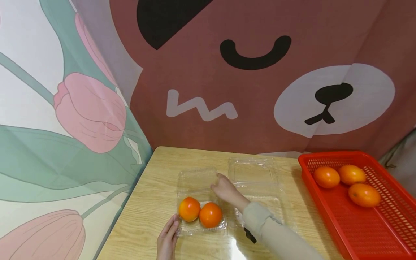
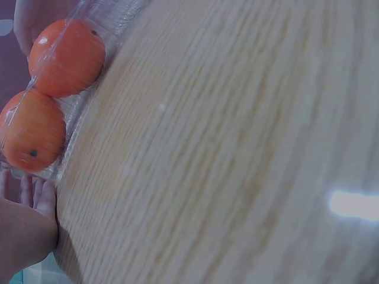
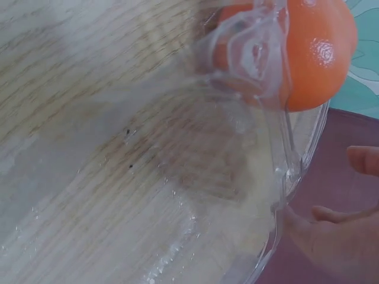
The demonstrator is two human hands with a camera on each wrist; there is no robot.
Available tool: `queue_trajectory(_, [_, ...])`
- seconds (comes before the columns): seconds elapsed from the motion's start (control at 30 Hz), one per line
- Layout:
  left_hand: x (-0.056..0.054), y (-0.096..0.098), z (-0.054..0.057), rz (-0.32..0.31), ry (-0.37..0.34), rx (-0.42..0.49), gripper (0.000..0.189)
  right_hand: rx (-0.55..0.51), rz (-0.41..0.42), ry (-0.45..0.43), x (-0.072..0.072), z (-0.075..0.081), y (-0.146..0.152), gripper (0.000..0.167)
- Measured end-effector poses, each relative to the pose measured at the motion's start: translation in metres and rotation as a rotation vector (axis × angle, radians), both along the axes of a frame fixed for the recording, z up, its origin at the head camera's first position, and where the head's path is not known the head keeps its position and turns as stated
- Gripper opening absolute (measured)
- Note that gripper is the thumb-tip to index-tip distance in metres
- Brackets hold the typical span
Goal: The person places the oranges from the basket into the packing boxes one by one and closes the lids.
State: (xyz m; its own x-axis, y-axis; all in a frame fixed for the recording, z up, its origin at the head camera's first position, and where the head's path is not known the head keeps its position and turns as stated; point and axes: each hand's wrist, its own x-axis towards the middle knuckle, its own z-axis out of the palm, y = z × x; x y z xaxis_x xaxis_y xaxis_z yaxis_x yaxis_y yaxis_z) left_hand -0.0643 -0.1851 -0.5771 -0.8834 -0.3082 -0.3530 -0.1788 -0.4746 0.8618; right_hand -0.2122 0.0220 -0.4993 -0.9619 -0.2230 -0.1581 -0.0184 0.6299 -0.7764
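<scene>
Nearest the camera, a beige sleeve (image 1: pixel 286 233) crosses the lower right. Its right hand (image 1: pixel 225 188) touches the lid (image 1: pixel 196 178), digits apart; the left hand (image 1: pixel 167 234), fingers extended, touches the clamshell box (image 1: pixel 190 227) with two oranges (image 1: pixel 190 209), lower centre. Uneven pushing might tilt this light box, so fruit rolls. Only the left wrist view shows dark stem ends (image 2: pixel 34 152).

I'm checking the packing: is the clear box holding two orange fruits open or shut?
The box is open: its lid extends behind the fruits, not over them.
</scene>
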Motion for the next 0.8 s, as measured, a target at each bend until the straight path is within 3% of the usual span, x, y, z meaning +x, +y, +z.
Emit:
queue_trajectory(0.2, [0.0001, -0.0003, -0.0002, -0.003, -0.002, 0.003, 0.025, -0.068, 0.017, -0.047, 0.0039, 0.0011, -0.0021, 0.069])
queue_trajectory(0.37, [-0.0002, -0.0005, -0.0008, -0.008, 0.004, 0.000, 0.028, -0.154, -0.058, -0.085, 0.0053, 0.0032, -0.0035, 0.066])
queue_trajectory(0.8, [-0.0013, -0.0027, -0.0039, -0.022, 0.029, 0.014, 0.031, -0.272, -0.147, -0.021, 0.0080, 0.0027, 0.0024, 0.058])
